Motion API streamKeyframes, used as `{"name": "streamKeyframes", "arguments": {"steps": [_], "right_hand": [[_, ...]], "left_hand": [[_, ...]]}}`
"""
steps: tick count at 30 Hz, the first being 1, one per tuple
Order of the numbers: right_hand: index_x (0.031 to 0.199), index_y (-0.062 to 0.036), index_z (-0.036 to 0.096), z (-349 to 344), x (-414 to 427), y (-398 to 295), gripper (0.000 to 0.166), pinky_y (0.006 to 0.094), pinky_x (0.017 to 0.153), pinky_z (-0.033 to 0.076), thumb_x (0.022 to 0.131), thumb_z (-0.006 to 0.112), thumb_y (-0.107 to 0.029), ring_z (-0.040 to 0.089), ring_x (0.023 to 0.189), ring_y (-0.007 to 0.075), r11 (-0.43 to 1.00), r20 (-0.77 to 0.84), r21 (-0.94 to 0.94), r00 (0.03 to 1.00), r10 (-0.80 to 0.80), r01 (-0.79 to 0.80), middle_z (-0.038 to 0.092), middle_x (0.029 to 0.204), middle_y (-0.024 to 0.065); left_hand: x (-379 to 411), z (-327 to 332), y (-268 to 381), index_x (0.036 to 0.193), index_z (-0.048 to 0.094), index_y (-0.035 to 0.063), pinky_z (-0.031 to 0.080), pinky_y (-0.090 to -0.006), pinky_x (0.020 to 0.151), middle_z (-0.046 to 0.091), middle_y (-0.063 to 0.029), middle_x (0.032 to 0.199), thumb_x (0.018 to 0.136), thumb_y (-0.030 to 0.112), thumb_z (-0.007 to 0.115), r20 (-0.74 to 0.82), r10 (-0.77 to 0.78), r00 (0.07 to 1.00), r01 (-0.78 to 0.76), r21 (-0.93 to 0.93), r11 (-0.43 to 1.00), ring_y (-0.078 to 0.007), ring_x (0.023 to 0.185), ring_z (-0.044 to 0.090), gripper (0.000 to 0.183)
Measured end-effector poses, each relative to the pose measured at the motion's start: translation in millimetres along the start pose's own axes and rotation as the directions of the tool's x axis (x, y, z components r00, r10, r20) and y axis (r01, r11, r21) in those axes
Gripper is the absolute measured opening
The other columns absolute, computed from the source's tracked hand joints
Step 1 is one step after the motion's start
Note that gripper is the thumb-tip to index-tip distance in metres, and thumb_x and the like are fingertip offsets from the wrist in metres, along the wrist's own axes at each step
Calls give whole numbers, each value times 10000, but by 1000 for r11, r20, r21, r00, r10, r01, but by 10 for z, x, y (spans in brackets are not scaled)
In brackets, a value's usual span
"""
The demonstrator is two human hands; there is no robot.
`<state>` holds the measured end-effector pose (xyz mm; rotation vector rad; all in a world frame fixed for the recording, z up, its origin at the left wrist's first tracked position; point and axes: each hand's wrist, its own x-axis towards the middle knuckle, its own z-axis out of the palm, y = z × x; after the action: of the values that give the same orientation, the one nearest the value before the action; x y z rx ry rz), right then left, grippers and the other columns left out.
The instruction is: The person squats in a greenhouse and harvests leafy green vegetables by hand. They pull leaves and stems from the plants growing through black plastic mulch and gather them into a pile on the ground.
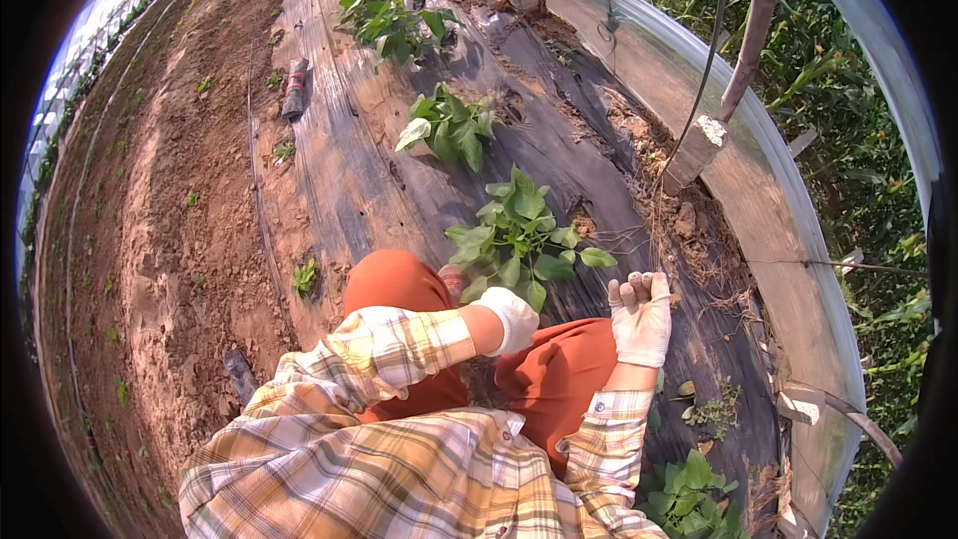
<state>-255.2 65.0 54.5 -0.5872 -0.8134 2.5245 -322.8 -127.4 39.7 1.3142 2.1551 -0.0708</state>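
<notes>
My left hand [511, 320], in a white glove, is bent inward above my knees. It looks closed, but its fingers are mostly hidden from view. Just beyond it grows a leafy green plant [516, 232] that comes up through black plastic mulch film [591, 187]. My right hand [641, 318], in a soiled white glove, is raised to the right of the plant with its fingers curled. Thin pale strands [656, 236] run down toward its fingertips; whether the fingers grip them is unclear.
More plants [449, 127] line the mulched row ahead, and another [692, 494] grows at lower right. Concrete blocks [696, 153] with poles and wire stand along a clear plastic sheet wall [778, 217]. Bare soil [179, 239] lies left, with a dark roll [296, 90] beside the row.
</notes>
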Motion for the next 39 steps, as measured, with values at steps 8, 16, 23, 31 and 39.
{"name": "streamKeyframes", "arguments": {"steps": [8,16,23,31,39], "right_hand": [[855,-56,608,-83,21,-76,162,382,766,536,914,541,-192,582,635,161,998,68,58,997,27,-31,633,820,64],[915,-62,574,8,112,-5,101,384,781,528,910,523,-149,544,650,156,1000,75,-13,997,26,-25,580,839,48],[899,-106,528,153,374,136,105,357,762,473,880,576,-198,464,646,129,983,40,-165,996,82,-74,523,814,11],[927,-49,499,366,949,556,144,398,761,452,881,552,-174,493,656,162,890,-34,-373,962,270,-263,547,829,82],[910,13,491,239,2183,823,177,387,782,460,882,532,-157,533,674,180,664,-252,-618,907,339,-420,563,824,122]], "left_hand": [[-810,-222,425,1120,540,107,496,-415,680,621,-133,853,857,371,543,-129,469,874,-485,-290,825,-324,804,613,372],[-574,-191,58,1107,547,107,497,-398,668,618,-118,850,848,333,555,-249,465,850,-527,-411,744,-307,796,609,344],[-485,-263,-446,988,568,96,497,-399,620,603,-126,746,858,304,529,-597,267,756,-625,-538,565,-310,724,613,248],[-343,-270,-999,1123,554,111,505,-296,763,623,-11,937,833,252,546,-460,-127,879,-242,-659,712,-205,889,597,322],[389,-690,-1643,1096,585,126,488,-324,798,615,-43,948,834,279,559,-198,-189,962,-54,-815,577,-222,918,597,304]]}}
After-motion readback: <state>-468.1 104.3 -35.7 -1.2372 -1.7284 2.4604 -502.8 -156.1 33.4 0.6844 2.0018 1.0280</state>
